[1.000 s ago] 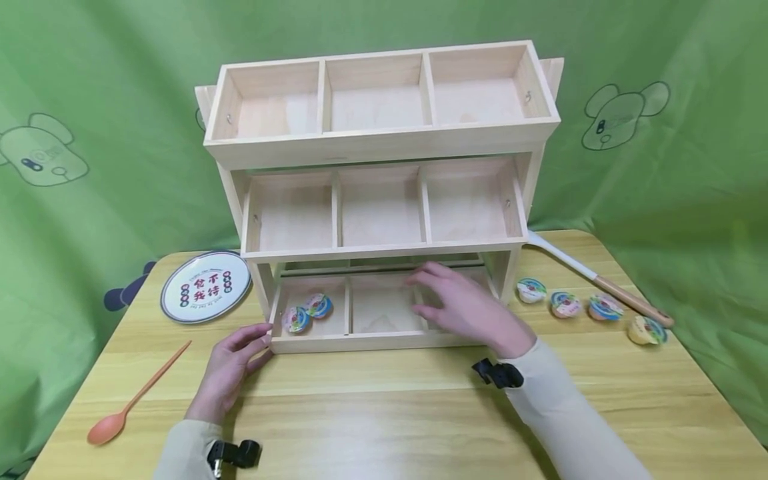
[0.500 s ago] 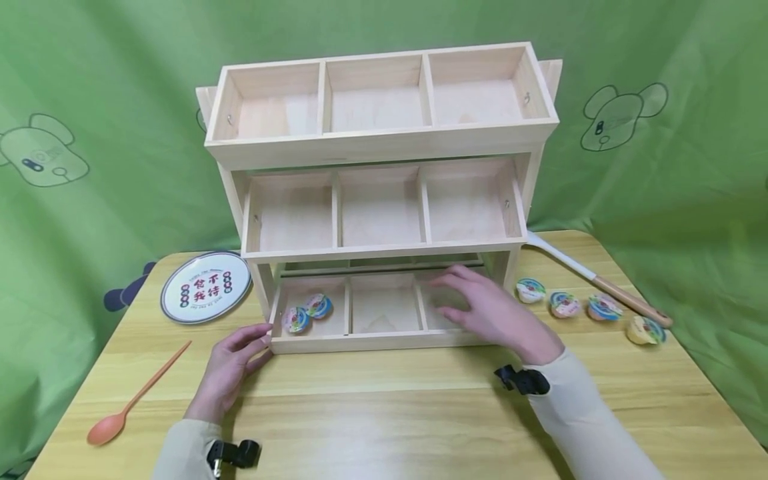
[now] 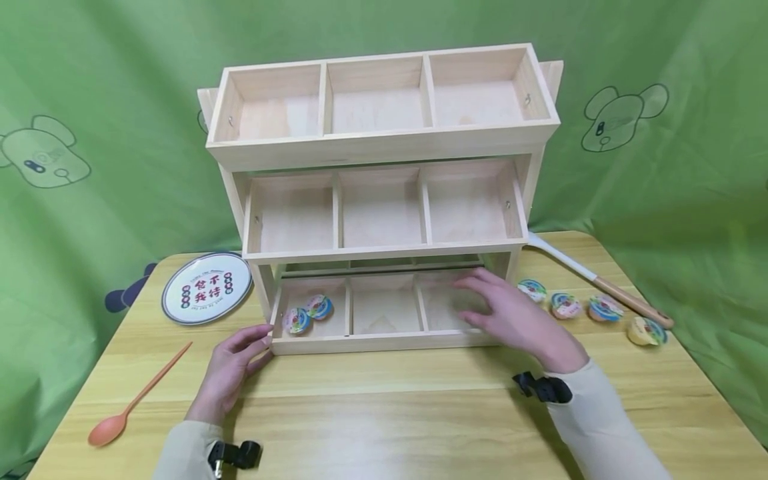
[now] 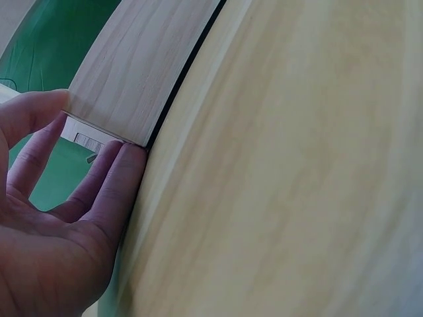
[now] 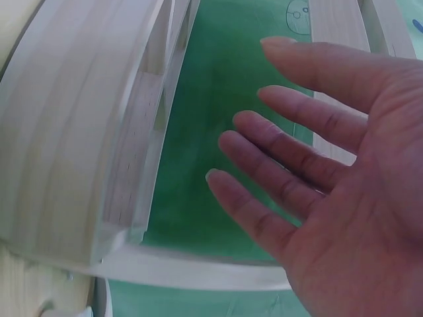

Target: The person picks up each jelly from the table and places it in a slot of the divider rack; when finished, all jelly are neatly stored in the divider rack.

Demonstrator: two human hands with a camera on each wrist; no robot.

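In the head view, a pale wooden three-tier rack [image 3: 384, 145] stands on the table. Its bottom tray [image 3: 384, 343] has three compartments. Two small jelly cups [image 3: 319, 307] with printed lids lie in the left one. My left hand [image 3: 231, 367] touches the tray's front left corner with its fingertips; the left wrist view shows them against the end of the board [image 4: 139, 72]. Above the tray's right compartment hovers my right hand [image 3: 525, 320], fingers spread and holding nothing. Several more jelly cups [image 3: 565, 305] lie in a row on the table to its right.
A round plate [image 3: 207, 288] with red characters lies left of the rack, and an orange spoon [image 3: 108, 430] is nearer the front. On the right lies a white utensil with a wooden handle [image 3: 630, 300]. A green cloth [image 3: 384, 20] hangs behind.
My right hand has moved rightward over the bottom tray, from the divider between the middle and right compartments to the tray's right end. The left hand and the jelly cups have stayed put.
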